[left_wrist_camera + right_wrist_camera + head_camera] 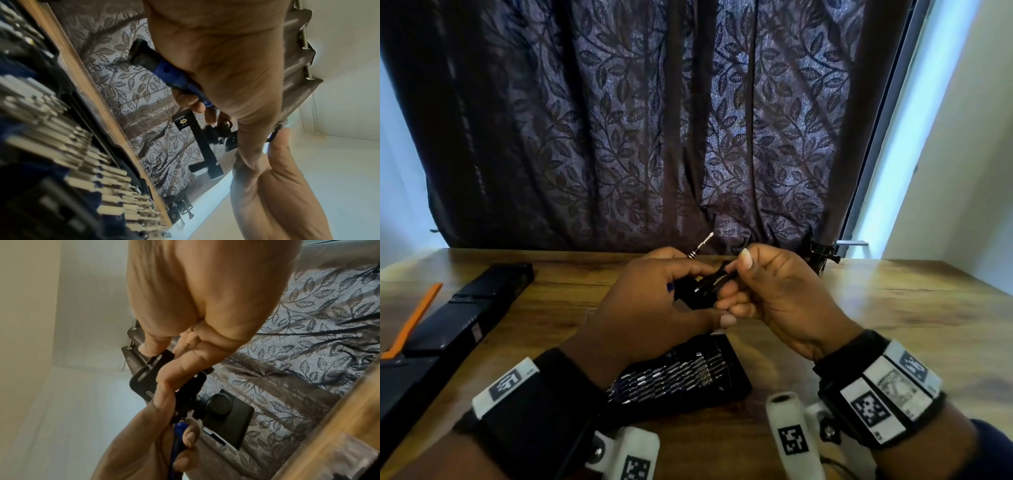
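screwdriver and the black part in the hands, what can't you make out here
Head view: the left hand and right hand cover most of the black part, hiding its shape.
Head view: the screwdriver tip is too small to tell its type.
Left wrist view: the bits are blurred, sizes unreadable.
Right wrist view: the bottom edge cuts off the screwdriver handle.

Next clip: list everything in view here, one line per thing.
screwdriver: 1, blue-black handle, silver shaft, in left-hand grip
camera mount: 1, black, held at centre
bit case: 1, black with silver bits, on table by the wrists
boxes: about 3, black, table's left
pry tool: 1, orange, on the boxes
clamp: 1, black, table's far right edge
curtain: 1, dark leaf pattern, behind table
table: 1, brown wood
left-hand grip: holds screwdriver
right-hand grip: pinches camera mount
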